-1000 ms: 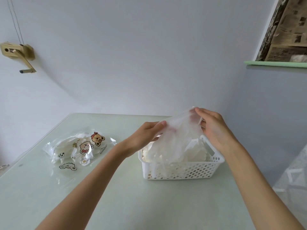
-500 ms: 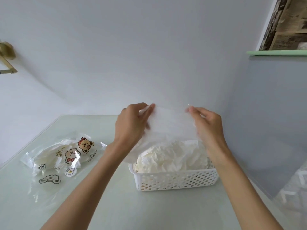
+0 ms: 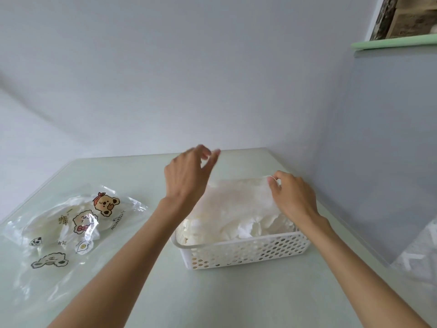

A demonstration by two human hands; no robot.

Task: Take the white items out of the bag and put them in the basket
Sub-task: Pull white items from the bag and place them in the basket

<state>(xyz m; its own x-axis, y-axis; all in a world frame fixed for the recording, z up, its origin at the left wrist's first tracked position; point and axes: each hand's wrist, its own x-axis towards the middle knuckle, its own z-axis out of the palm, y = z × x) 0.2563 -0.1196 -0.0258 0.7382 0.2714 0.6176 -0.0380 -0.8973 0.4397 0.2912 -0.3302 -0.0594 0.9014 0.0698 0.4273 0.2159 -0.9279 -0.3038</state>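
A white perforated basket (image 3: 248, 253) stands on the pale green table, heaped with crumpled white items (image 3: 250, 227). A thin white sheet (image 3: 236, 197) lies spread over the heap. My right hand (image 3: 292, 196) pinches the sheet's far right corner just above the basket. Over the basket's left end hovers my left hand (image 3: 189, 176), fingers spread and holding nothing. A clear bag (image 3: 71, 223) printed with cartoon bears lies flat on the table to the left, with more white items visible inside it.
The table (image 3: 212, 299) meets a grey wall behind and a grey panel (image 3: 378, 162) close on the right of the basket. A green shelf edge (image 3: 392, 42) sits high on the right. Bare tabletop lies in front of the basket.
Both hands held the white sheet up above the basket. Now it lies lowered onto the heap, my left hand has let go and lifted away, and my right hand still pinches a corner.
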